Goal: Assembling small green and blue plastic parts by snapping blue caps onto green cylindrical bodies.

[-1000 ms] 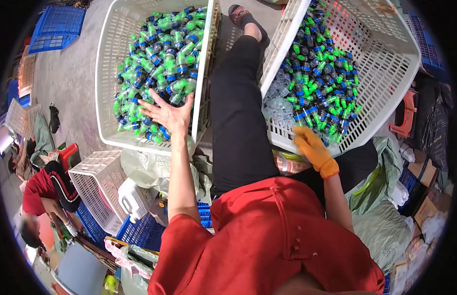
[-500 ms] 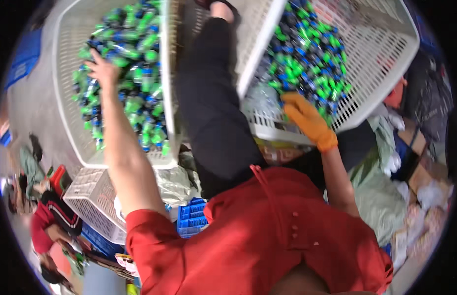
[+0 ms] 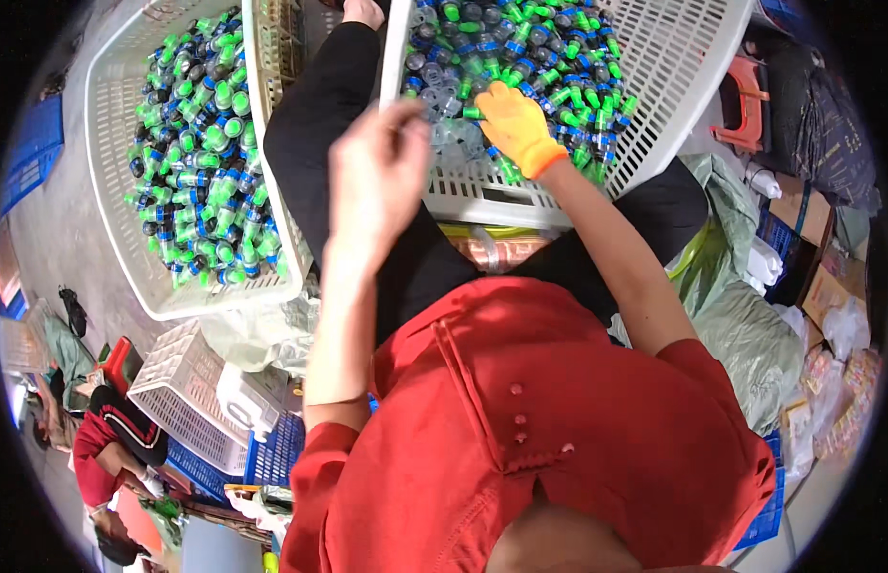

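Your gloved right hand (image 3: 516,126) digs, fingers spread, into green-capped vials (image 3: 558,67) in tilted right basket (image 3: 673,86). Bare left hand (image 3: 377,177) hovers pinched; contents unclear. Risk: basket slides off lap, vials spill.

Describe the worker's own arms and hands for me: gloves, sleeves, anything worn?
The left hand is bare, no glove. The right hand wears a glove, yellow over the fingers and orange toward the cuff. Both forearms are uncovered; short red sleeves of a buttoned red shirt end above the elbows. No watch, rings or markings show.
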Demonstrator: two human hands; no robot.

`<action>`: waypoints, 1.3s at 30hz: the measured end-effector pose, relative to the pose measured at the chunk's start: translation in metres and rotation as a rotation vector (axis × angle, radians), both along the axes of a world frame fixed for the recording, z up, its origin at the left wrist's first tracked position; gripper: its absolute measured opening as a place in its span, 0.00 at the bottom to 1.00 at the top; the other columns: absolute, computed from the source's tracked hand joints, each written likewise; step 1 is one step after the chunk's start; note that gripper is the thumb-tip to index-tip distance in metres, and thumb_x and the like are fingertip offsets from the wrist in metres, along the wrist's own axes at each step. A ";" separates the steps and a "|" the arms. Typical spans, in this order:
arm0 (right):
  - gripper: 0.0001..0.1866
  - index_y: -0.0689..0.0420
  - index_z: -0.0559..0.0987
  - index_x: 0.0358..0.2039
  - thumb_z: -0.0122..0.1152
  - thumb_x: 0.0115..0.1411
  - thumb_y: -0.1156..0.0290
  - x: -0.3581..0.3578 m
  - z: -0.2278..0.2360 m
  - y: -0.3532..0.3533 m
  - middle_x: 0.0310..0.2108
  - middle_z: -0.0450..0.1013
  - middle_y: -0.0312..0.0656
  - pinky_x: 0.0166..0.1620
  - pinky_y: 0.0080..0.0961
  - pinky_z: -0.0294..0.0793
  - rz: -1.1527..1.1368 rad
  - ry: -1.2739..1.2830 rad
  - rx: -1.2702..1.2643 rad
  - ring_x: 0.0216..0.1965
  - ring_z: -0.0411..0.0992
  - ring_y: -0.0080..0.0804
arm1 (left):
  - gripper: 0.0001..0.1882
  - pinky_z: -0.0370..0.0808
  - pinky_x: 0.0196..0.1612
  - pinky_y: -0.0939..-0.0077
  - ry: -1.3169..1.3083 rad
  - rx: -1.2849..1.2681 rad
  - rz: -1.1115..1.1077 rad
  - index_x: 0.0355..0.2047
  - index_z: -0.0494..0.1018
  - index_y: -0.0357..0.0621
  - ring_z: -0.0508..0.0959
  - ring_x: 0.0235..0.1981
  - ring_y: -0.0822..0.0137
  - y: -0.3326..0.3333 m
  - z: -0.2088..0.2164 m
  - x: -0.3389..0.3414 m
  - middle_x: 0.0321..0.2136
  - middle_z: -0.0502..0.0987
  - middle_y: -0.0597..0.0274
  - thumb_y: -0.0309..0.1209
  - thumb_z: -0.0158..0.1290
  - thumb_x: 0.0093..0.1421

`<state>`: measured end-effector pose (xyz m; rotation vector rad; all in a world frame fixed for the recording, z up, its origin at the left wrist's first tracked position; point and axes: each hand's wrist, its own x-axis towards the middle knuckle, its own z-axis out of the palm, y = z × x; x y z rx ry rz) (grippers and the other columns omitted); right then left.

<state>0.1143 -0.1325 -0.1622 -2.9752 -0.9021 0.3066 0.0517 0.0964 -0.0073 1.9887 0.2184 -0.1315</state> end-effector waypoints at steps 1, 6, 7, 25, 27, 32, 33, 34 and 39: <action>0.16 0.53 0.76 0.40 0.60 0.49 0.66 -0.003 0.005 0.001 0.35 0.72 0.45 0.36 0.32 0.72 -0.005 -0.006 0.012 0.38 0.72 0.43 | 0.15 0.75 0.38 0.75 0.105 -0.035 -0.066 0.45 0.75 0.35 0.78 0.32 0.63 -0.020 -0.015 -0.009 0.37 0.79 0.54 0.26 0.53 0.58; 0.13 0.55 0.76 0.39 0.60 0.52 0.70 -0.014 0.057 0.004 0.32 0.72 0.41 0.35 0.24 0.70 -0.679 0.797 0.960 0.32 0.70 0.31 | 0.22 0.75 0.36 0.65 -0.126 0.078 -0.039 0.49 0.69 0.33 0.79 0.31 0.53 -0.086 -0.114 -0.034 0.36 0.78 0.46 0.28 0.55 0.54; 0.12 0.55 0.76 0.39 0.60 0.53 0.70 -0.015 0.061 0.000 0.32 0.72 0.40 0.35 0.24 0.70 -0.645 0.801 0.972 0.32 0.70 0.29 | 0.22 0.75 0.36 0.65 0.013 0.012 -0.025 0.49 0.69 0.33 0.78 0.30 0.54 -0.084 -0.109 -0.036 0.35 0.78 0.46 0.28 0.55 0.54; 0.13 0.58 0.73 0.45 0.48 0.62 0.69 -0.029 0.082 -0.024 0.41 0.71 0.39 0.49 0.23 0.65 -0.551 0.953 1.542 0.42 0.68 0.27 | 0.15 0.70 0.27 0.74 0.343 -0.171 -0.096 0.37 0.71 0.35 0.70 0.20 0.67 -0.076 -0.071 -0.081 0.24 0.75 0.58 0.29 0.59 0.50; 0.14 0.59 0.72 0.48 0.47 0.63 0.73 -0.058 0.107 -0.018 0.40 0.72 0.38 0.49 0.23 0.65 -0.678 0.813 1.542 0.43 0.67 0.23 | 0.15 0.70 0.27 0.74 0.331 -0.180 -0.112 0.37 0.71 0.35 0.70 0.20 0.67 -0.081 -0.066 -0.077 0.23 0.75 0.58 0.29 0.59 0.50; 0.16 0.60 0.71 0.48 0.54 0.60 0.74 -0.102 0.127 -0.029 0.42 0.71 0.40 0.47 0.23 0.67 -0.406 0.675 1.382 0.43 0.69 0.29 | 0.15 0.71 0.27 0.71 0.291 -0.115 -0.230 0.35 0.71 0.36 0.72 0.20 0.64 -0.077 -0.049 -0.071 0.22 0.75 0.56 0.29 0.59 0.49; 0.17 0.60 0.71 0.49 0.55 0.59 0.73 -0.104 0.133 -0.035 0.42 0.71 0.41 0.48 0.24 0.68 -0.211 0.539 1.172 0.43 0.69 0.31 | 0.15 0.72 0.28 0.70 0.284 -0.069 -0.284 0.35 0.70 0.36 0.73 0.21 0.62 -0.073 -0.044 -0.073 0.23 0.76 0.55 0.29 0.60 0.48; 0.17 0.60 0.70 0.49 0.56 0.58 0.73 -0.106 0.140 -0.040 0.43 0.71 0.41 0.48 0.24 0.68 -0.026 0.400 0.955 0.43 0.69 0.33 | 0.16 0.72 0.28 0.69 0.276 -0.023 -0.339 0.36 0.70 0.36 0.74 0.21 0.60 -0.070 -0.038 -0.075 0.23 0.76 0.54 0.29 0.60 0.48; 0.24 0.59 0.68 0.50 0.62 0.53 0.71 -0.122 0.171 -0.039 0.44 0.70 0.45 0.47 0.28 0.70 0.096 0.403 0.551 0.40 0.71 0.40 | 0.19 0.74 0.30 0.63 0.240 0.224 -0.570 0.37 0.69 0.37 0.78 0.25 0.52 -0.068 -0.003 -0.073 0.24 0.77 0.50 0.30 0.61 0.46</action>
